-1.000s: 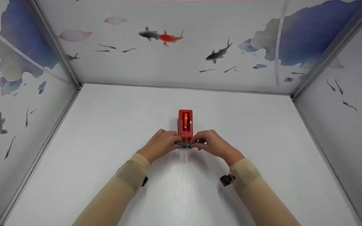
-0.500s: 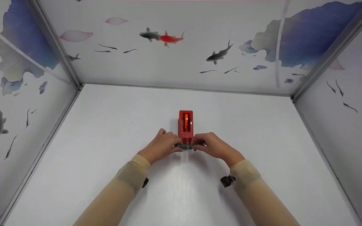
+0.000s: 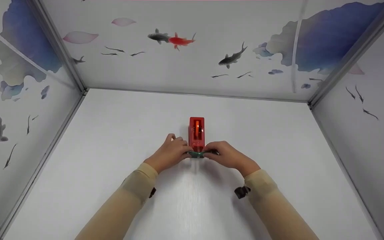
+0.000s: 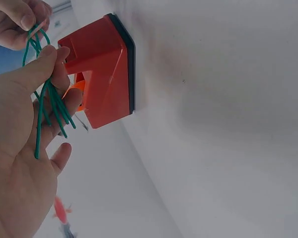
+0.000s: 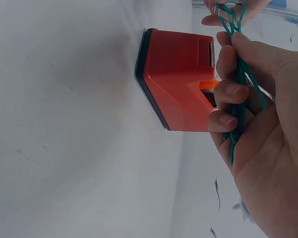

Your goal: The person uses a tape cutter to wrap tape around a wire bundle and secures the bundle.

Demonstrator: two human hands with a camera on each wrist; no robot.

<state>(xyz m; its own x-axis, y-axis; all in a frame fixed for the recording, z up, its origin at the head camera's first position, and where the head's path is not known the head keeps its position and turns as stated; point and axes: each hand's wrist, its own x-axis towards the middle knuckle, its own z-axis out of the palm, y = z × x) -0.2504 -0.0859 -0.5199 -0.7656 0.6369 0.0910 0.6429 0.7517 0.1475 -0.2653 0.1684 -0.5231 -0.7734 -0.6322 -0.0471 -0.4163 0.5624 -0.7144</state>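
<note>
A red tape dispenser (image 3: 197,142) with an orange core (image 5: 207,84) and a dark base stands on the white table, its serrated cutting edge (image 5: 212,54) toward the person. Just in front of that end, both hands hold a bundled green cord (image 3: 197,154) stretched crosswise. My left hand (image 3: 170,150) pinches one side between thumb and fingers, with loose loops hanging across the fingers in the left wrist view. The other side lies in my right hand (image 3: 230,155), fingers curled round it. A clear strip of tape (image 5: 223,11) overlaps the bundle between the hands.
White panels (image 3: 192,73) printed with fish and blue shapes enclose the table (image 3: 128,116) at the back and both sides. Dark wrist cameras (image 3: 242,192) sit at the sleeve cuffs, below the hands.
The right hand has lowered slightly and its raised fingers have flattened over the cord. The left hand has shifted only a little. The dispenser stays in place.
</note>
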